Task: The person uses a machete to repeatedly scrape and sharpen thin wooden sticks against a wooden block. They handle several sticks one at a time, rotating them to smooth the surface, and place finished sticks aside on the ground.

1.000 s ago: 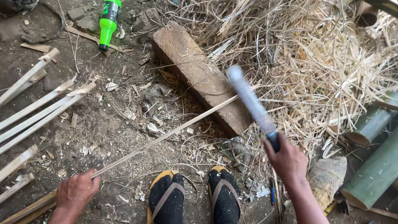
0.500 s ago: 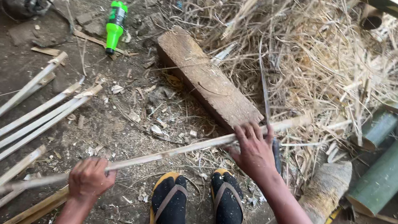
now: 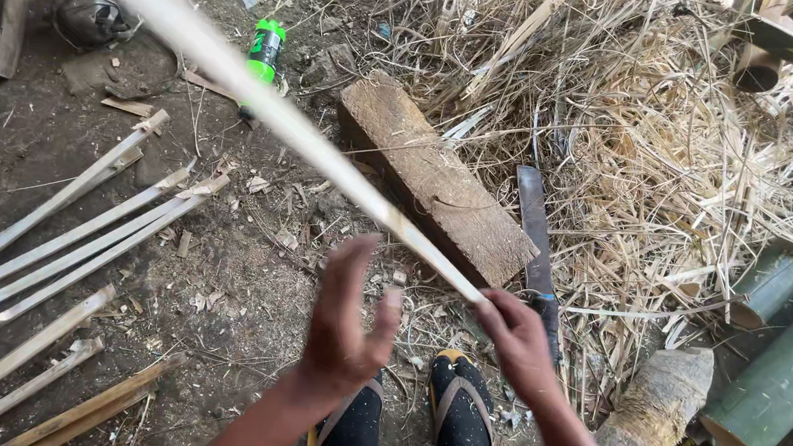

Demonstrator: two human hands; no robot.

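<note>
The right hand (image 3: pixel 521 341) reaches forward from the lower right, forearm angled up and inward, fingers curled around the near end of a long, pale split bamboo strip (image 3: pixel 260 100). The strip rises from that grip diagonally to the upper left, blurred along its length. The left hand (image 3: pixel 346 323) is raised in the middle, palm turned toward the strip, fingers spread and loose, gripping nothing, just beside the strip. A flat weathered wooden plank (image 3: pixel 437 183) lies on the dirt beyond, and a dark long-bladed knife (image 3: pixel 535 240) rests by its right edge, just beyond the right hand. Feet in black-and-yellow sandals (image 3: pixel 458 417) stand below.
</note>
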